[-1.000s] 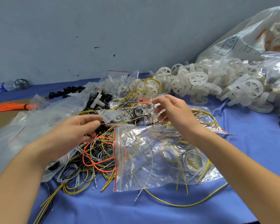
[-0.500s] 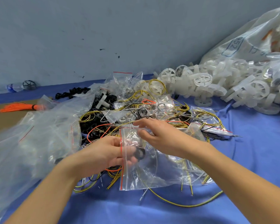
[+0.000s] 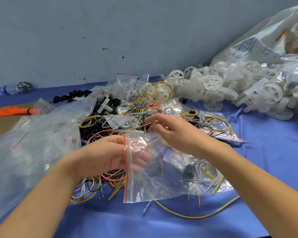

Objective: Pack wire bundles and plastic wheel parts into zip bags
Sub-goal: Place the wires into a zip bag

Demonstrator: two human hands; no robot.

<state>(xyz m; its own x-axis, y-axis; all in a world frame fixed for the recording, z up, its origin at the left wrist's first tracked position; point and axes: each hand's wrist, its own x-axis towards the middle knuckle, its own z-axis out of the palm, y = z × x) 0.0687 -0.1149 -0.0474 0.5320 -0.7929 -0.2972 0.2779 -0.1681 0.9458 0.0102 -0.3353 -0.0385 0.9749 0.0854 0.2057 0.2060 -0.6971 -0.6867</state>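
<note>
Two risks I see: bag point(image 3: 162, 170) mouth collapsing if left hand point(image 3: 101, 157) slips, wires point(image 3: 100, 122) snagging in pile. Left fingers inside mouth, gripping bag (lying on wires, table front). Right hand point(image 3: 175, 133) reaching over pile, fingers loosely spread, holding nothing I can see.
</note>
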